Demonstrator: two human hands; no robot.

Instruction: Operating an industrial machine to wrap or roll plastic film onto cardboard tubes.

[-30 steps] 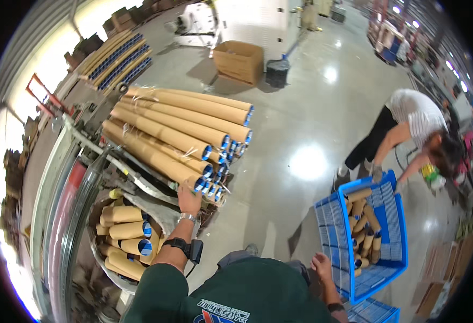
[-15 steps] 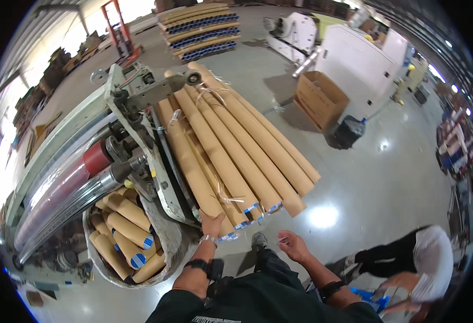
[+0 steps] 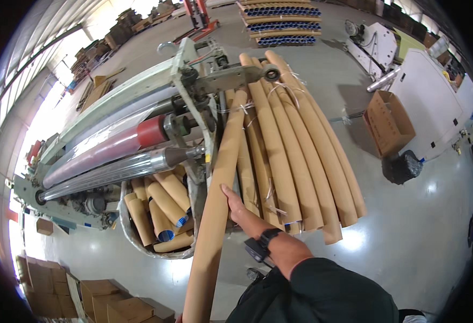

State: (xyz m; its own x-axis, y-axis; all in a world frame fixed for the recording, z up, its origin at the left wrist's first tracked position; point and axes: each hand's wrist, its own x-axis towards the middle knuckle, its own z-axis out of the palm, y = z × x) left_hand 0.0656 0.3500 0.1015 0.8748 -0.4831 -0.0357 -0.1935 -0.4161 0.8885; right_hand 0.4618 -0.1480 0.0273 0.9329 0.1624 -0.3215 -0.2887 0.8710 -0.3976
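Observation:
A long brown cardboard tube [image 3: 208, 253] slants from the far bundle down to the lower edge of the picture. My right hand [image 3: 233, 202] is closed around its middle, thumb on top, the other fingers hidden behind it. Only a sliver of my left hand [image 3: 180, 320] shows at the picture's lower edge, against the tube's near end. On the right, several similar tubes [image 3: 314, 156] lie side by side, with white ties [image 3: 273, 207] among them. The held tube's far end still overlaps this bundle near another tie.
A machine with a red-sleeved roller [image 3: 151, 133] and a shiny metal roller [image 3: 123, 175] stands left. Below it, a bin [image 3: 130, 237] holds short tube pieces [image 3: 163, 207]. Cardboard boxes [image 3: 104, 296] sit lower left. An open carton [image 3: 384, 126] and a black bag [image 3: 403, 168] stand right.
The tube's near end has swung left and toward me, out of the bundle. My right hand, empty before, has come onto its middle. The view has turned left; another person has left it.

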